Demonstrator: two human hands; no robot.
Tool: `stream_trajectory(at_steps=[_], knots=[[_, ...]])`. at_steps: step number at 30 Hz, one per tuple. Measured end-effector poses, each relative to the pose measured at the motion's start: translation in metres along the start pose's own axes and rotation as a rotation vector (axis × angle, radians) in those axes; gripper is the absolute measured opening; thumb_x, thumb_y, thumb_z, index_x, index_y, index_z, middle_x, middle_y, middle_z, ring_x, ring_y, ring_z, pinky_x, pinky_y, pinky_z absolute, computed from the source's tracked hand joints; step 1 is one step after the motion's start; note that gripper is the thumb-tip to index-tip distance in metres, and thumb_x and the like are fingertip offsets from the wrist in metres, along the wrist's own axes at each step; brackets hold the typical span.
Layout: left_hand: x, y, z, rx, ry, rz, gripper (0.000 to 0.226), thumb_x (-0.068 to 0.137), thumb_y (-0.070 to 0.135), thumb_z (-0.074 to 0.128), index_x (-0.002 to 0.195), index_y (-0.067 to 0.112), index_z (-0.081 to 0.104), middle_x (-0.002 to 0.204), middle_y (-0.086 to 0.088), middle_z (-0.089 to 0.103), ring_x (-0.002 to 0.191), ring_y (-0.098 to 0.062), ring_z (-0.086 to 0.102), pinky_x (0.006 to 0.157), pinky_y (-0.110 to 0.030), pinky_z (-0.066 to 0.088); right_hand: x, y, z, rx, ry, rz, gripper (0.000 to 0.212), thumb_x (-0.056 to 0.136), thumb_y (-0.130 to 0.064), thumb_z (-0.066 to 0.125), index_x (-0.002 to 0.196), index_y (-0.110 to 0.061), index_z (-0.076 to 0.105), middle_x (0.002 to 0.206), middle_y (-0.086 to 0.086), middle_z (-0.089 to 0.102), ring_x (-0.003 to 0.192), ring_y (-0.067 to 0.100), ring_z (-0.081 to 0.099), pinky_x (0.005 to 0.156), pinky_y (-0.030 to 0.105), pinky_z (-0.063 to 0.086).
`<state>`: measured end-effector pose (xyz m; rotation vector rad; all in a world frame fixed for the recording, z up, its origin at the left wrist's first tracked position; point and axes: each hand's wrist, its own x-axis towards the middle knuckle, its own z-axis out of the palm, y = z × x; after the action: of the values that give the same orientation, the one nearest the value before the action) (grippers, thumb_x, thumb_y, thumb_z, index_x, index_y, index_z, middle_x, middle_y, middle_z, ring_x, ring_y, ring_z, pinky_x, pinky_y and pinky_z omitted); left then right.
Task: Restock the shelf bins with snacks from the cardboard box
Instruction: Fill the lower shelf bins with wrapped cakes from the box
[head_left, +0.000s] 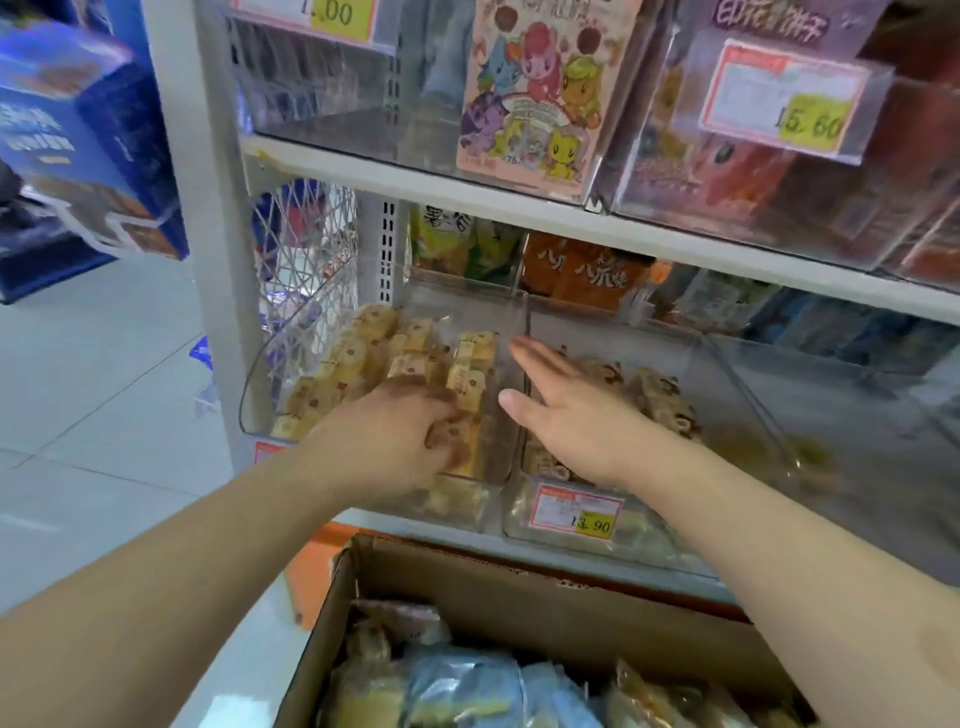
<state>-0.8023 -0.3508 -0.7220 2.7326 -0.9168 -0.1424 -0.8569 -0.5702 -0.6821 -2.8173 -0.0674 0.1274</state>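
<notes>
Small yellow wrapped snack packets (462, 374) are gripped beneath the left hand's (400, 431) curled fingers, apparently for settling into the clear plastic bin (249, 384), while the right hand (566, 410) is held flat, fingers released, just beside.

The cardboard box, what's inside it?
The cardboard box holds wrapped snack packets, yellowish and blue ones. Its lower layers are covered and cannot be seen.

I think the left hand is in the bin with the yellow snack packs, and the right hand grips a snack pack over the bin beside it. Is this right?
Not quite. The head view shows the left hand in the bin among the yellow snack packs, as you say, but the right hand grips nothing: it is open, fingers straight, over the neighbouring bin.
</notes>
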Motion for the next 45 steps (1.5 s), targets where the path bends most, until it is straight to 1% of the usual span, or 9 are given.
stream_trajectory(at_steps=[5, 9, 14, 18, 24, 29, 36, 40, 45], knots=[[0.012, 0.013, 0.009, 0.077, -0.070, -0.061, 0.051, 0.100, 0.061, 0.032, 0.142, 0.041, 0.051, 0.155, 0.006, 0.051, 0.150, -0.023, 0.034, 0.125, -0.056, 0.022, -0.003, 0.002, 0.004, 0.043, 0.016, 0.000, 0.070, 0.110, -0.060, 0.026, 0.169, -0.033, -0.001, 0.175, -0.018, -0.009, 0.160, 0.004, -0.007, 0.132, 0.036, 0.002], [-0.003, 0.030, 0.004, 0.129, -0.089, -0.089, 0.056, 0.107, 0.052, 0.028, 0.160, 0.033, 0.032, 0.174, 0.006, 0.019, 0.162, -0.027, 0.006, 0.128, -0.060, 0.000, -0.017, -0.004, -0.004, 0.052, 0.017, -0.001, 0.069, 0.111, -0.057, 0.026, 0.169, -0.032, -0.002, 0.175, -0.015, -0.009, 0.161, 0.007, -0.007, 0.128, 0.030, -0.003], [-0.067, 0.056, 0.003, 0.038, 0.053, -0.012, 0.060, 0.111, 0.050, 0.031, 0.166, 0.028, 0.022, 0.176, 0.009, 0.011, 0.163, -0.022, 0.003, 0.129, -0.050, 0.003, -0.097, -0.006, -0.008, 0.122, 0.114, -0.089, 0.064, 0.112, -0.046, 0.038, 0.169, -0.032, 0.012, 0.175, -0.017, 0.008, 0.159, 0.000, 0.003, 0.124, 0.022, 0.002], [-0.147, 0.070, 0.029, -0.137, 0.023, 0.033, 0.062, 0.110, 0.049, 0.039, 0.167, 0.034, 0.020, 0.174, 0.016, 0.010, 0.161, -0.008, -0.001, 0.132, -0.043, 0.005, -0.184, 0.003, 0.037, 0.256, 0.120, -0.077, 0.058, 0.111, -0.040, 0.045, 0.166, -0.033, 0.027, 0.169, -0.020, 0.025, 0.157, -0.004, 0.014, 0.127, 0.025, 0.013], [-0.223, 0.049, 0.072, -0.040, -0.138, -0.128, 0.071, 0.108, 0.056, 0.037, 0.169, 0.032, 0.009, 0.176, 0.011, -0.001, 0.162, -0.011, -0.005, 0.130, -0.036, 0.004, -0.253, 0.007, 0.138, 0.224, -0.192, 0.047, 0.062, 0.108, -0.040, 0.054, 0.164, -0.028, 0.031, 0.168, -0.012, 0.031, 0.156, 0.008, 0.027, 0.125, 0.026, 0.022], [-0.251, 0.029, 0.079, -0.085, -0.236, -0.250, 0.077, 0.108, 0.058, 0.036, 0.168, 0.031, -0.003, 0.175, 0.014, -0.009, 0.162, -0.009, 0.000, 0.126, -0.027, 0.007, -0.235, -0.016, 0.181, 0.259, -0.312, 0.069, 0.064, 0.106, -0.040, 0.058, 0.164, -0.031, 0.031, 0.168, -0.008, 0.032, 0.149, 0.017, 0.039, 0.119, 0.034, 0.034], [-0.233, 0.011, 0.067, -0.118, -0.284, -0.235, 0.077, 0.105, 0.063, 0.036, 0.166, 0.043, -0.007, 0.171, 0.027, -0.010, 0.159, -0.004, 0.012, 0.124, -0.030, 0.023, -0.150, -0.047, 0.247, 0.316, -0.262, 0.045, 0.082, 0.098, -0.034, 0.072, 0.166, -0.023, 0.027, 0.170, -0.001, 0.029, 0.157, 0.020, 0.027, 0.125, 0.029, 0.022], [-0.226, -0.004, 0.056, -0.149, -0.339, -0.221, 0.074, 0.103, 0.066, 0.035, 0.163, 0.051, -0.006, 0.167, 0.035, -0.011, 0.157, 0.003, 0.007, 0.123, -0.025, 0.018, -0.102, -0.048, 0.293, 0.266, -0.227, 0.072, 0.090, 0.089, -0.025, 0.075, 0.166, -0.022, 0.028, 0.171, 0.002, 0.028, 0.157, 0.027, 0.025, 0.128, 0.039, 0.024], [-0.219, -0.005, 0.046, -0.205, -0.380, -0.233, 0.071, 0.104, 0.064, 0.034, 0.164, 0.051, -0.002, 0.166, 0.037, -0.007, 0.156, 0.006, 0.007, 0.120, -0.018, 0.011, -0.087, -0.047, 0.330, 0.257, -0.060, 0.182, 0.050, 0.077, -0.016, 0.072, 0.125, -0.021, 0.056, 0.120, 0.005, 0.061, 0.114, 0.030, 0.055, 0.093, 0.043, 0.052]])
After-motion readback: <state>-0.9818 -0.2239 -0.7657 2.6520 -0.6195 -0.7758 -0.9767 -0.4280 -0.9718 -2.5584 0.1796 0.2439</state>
